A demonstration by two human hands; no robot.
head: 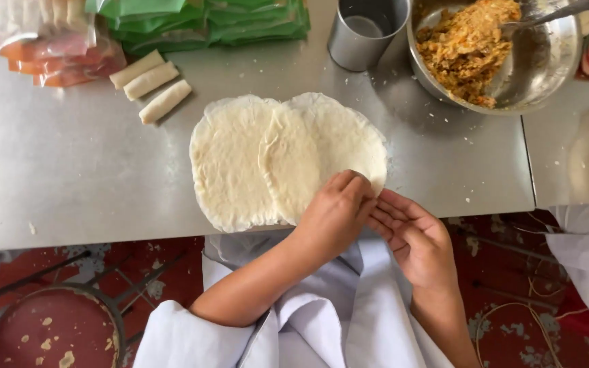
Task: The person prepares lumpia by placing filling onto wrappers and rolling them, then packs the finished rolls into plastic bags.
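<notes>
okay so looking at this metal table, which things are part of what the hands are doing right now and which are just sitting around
In hand:
- two overlapping round white dough wrappers
- left hand, fingertips on the right wrapper's edge
- right hand, open, beside it

Lying about:
- three rolled pale spring rolls
- steel bowl of orange-brown filling
- steel cup
- green packets
- red stool
</notes>
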